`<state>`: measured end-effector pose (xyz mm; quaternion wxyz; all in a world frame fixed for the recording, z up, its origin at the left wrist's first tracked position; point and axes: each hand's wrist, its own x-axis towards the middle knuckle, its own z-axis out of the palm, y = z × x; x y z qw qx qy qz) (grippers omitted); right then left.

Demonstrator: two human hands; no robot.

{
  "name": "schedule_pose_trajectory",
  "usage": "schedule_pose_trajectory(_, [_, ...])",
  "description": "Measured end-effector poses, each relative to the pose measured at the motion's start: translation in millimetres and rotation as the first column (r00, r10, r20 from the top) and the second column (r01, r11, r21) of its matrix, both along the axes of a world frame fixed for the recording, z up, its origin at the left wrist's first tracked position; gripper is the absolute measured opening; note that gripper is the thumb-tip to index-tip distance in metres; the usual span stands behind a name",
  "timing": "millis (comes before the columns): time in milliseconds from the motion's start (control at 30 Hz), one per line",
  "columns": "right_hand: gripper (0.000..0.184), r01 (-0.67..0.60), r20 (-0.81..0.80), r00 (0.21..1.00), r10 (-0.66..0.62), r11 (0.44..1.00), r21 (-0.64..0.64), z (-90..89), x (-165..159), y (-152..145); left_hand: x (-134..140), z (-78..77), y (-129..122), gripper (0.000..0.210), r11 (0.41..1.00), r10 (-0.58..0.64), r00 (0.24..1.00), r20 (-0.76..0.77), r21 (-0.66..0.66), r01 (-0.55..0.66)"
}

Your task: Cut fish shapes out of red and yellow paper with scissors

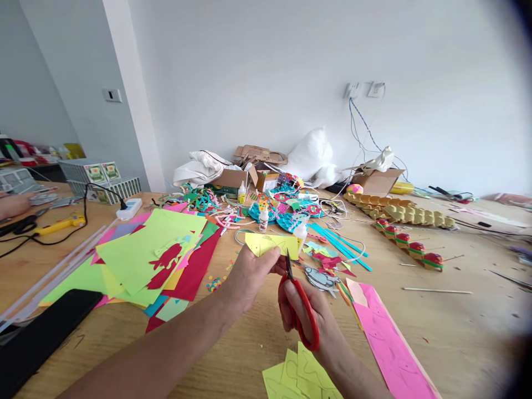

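Observation:
My left hand (249, 275) pinches a strip of yellow paper (260, 242) by its lower edge, and pencil outlines show on the strip. In my right hand (305, 310) is a pair of red-handled scissors (310, 321), its dark blades pointing up at the right part of the strip. Whether the blades have paper between them I cannot tell. Several yellow paper pieces (297, 377) with drawn outlines lie on the table below my right hand. A grey paper fish (321, 279) rests just right of the scissors, beside red and green scraps (326, 257).
Stacked coloured sheets (137, 249) with red cut-out shapes cover the left, near a black phone-like slab (54, 338). A pink strip (388, 338) lies at right, with painted egg-carton pieces (409, 244) beyond. Glue bottles (263, 219) and decorated blue plates (286, 219) stand behind my hands.

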<state>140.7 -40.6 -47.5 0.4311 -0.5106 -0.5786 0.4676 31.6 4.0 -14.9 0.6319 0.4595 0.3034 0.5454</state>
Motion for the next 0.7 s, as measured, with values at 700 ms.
schedule_pose_trajectory(700, [0.044,-0.074,0.057,0.996,0.076,0.997,-0.036,3.6,13,5,-9,-1.8,6,0.011,0.995,-0.071,0.997,-0.034,0.062,0.073])
